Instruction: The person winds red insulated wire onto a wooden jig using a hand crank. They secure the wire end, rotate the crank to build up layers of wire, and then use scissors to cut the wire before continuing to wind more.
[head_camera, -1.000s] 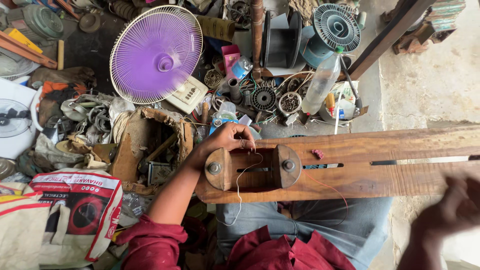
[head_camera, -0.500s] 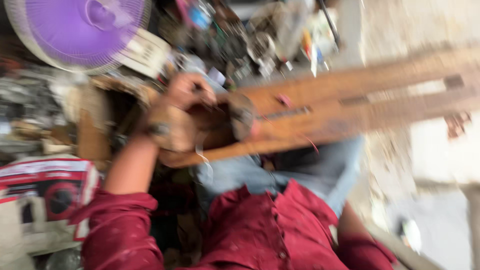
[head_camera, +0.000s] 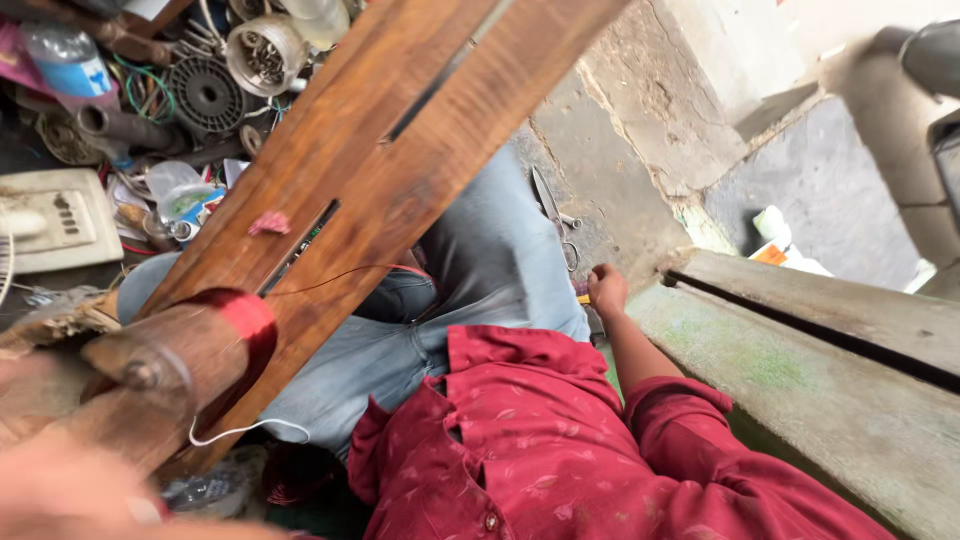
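Observation:
A long brown wooden frame (head_camera: 400, 150) lies slanted across my lap. At its lower end sits a wooden spool (head_camera: 150, 355) with red thread (head_camera: 240, 318) wound on it, and a thin strand runs from it over my jeans. My left hand (head_camera: 70, 490) is a blur at the bottom left, against the spool's end; its grip cannot be made out. My right hand (head_camera: 606, 290) is down on the concrete floor at my right side. Its fingers are curled on a small yellow thing (head_camera: 582, 298), just below a pair of scissors (head_camera: 556, 215).
Clutter fills the upper left: a metal motor part (head_camera: 265, 50), a black round part (head_camera: 205, 95), a plastic bottle (head_camera: 65, 60), a beige box (head_camera: 55, 215). A white cord (head_camera: 250, 430) hangs under the spool. A weathered wooden step (head_camera: 820, 330) runs along my right.
My view has swung from the purple fan and clutter over to my right side. My right hand has dropped from the frame's far end to the floor by the scissors.

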